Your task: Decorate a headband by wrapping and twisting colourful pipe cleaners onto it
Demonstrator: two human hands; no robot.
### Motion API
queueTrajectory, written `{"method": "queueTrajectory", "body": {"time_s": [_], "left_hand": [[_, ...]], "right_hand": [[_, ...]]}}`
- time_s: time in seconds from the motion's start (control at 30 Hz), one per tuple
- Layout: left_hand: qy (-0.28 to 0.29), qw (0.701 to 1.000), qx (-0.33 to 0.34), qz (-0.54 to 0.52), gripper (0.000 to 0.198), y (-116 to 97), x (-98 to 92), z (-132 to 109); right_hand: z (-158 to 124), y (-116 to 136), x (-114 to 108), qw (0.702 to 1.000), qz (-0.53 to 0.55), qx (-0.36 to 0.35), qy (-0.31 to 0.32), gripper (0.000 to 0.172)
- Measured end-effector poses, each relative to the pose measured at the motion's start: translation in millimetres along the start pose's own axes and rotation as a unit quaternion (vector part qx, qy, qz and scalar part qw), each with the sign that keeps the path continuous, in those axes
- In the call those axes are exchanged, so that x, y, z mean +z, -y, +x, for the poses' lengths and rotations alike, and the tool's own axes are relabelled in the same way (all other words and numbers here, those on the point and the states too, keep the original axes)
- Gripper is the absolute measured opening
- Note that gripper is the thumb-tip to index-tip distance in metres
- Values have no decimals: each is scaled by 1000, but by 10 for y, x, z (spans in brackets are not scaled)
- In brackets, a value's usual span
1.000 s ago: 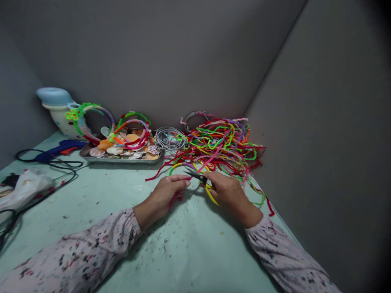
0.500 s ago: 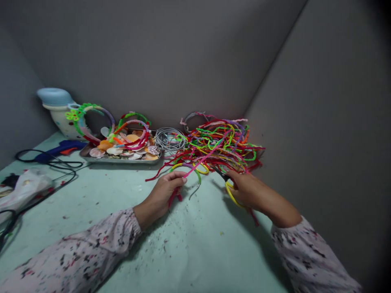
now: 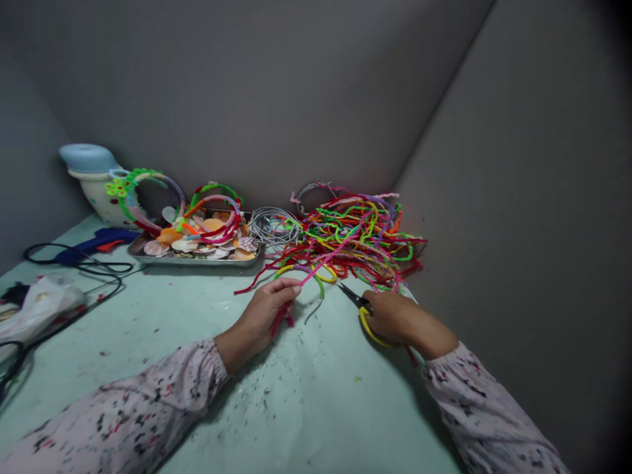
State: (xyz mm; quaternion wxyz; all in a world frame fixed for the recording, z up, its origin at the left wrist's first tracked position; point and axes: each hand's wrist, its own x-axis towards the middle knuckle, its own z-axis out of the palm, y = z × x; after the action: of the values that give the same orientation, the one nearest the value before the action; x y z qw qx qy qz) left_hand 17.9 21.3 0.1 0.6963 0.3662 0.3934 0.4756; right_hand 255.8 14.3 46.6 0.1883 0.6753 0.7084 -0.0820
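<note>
My left hand [image 3: 266, 308] pinches a pink pipe cleaner [image 3: 328, 257] between thumb and fingers; its far end reaches up over the heap of pipe cleaners [image 3: 360, 230]. Short red-pink pieces [image 3: 282, 317] hang below that palm. Yellow-handled scissors [image 3: 363, 309] are gripped in my right hand [image 3: 395, 319], their dark blades pointing left and away, apart from the pink strand. A red piece shows beneath the right wrist. Between the hands lies a partly wrapped curved wire [image 3: 320, 289], yellow, purple and green with a bare grey end.
A metal tray [image 3: 197, 265] holds shells [image 3: 212, 227] and colourful wrapped rings. Beside it sits a coil of grey wire [image 3: 274, 226]. At the left are a lidded bottle [image 3: 96, 184], a blue glue gun [image 3: 93, 245], a black cable [image 3: 111, 283] and a plastic bag [image 3: 54, 296].
My right hand and the scissors have moved slightly nearer and to the left, off the edge of the heap, showing more of the blades. My left hand has stayed nearly still.
</note>
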Motion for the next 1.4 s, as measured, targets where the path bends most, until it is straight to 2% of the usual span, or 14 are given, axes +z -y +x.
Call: {"method": "queueTrajectory", "body": {"time_s": [0.57,0.87,1.1,1.2,1.3,1.37,1.4], "left_hand": [[0,1000,2,-13,18,-17,9,-10],[-4,1000,-1,-13,18,-13,8,-15],[9,1000,0,-16,17,-2,2,-10],[8,1000,-1,-15,17,4,0,-16],[16,1000,-6,-7,18,12,10,-34],[27,1000,-6,0,18,21,30,-54],[33,999,-7,4,18,26,42,-65]], "right_hand": [[84,-103,41,999,34,-8,-10,38],[91,-135,42,999,43,-6,-23,32],[146,-206,114,999,27,-22,-27,38],[137,-202,88,998,38,-15,-56,39],[91,-71,22,979,123,-28,-161,36],[59,84,-1,941,245,-90,-216,29],[49,168,2,911,329,-133,-210,30]]}}
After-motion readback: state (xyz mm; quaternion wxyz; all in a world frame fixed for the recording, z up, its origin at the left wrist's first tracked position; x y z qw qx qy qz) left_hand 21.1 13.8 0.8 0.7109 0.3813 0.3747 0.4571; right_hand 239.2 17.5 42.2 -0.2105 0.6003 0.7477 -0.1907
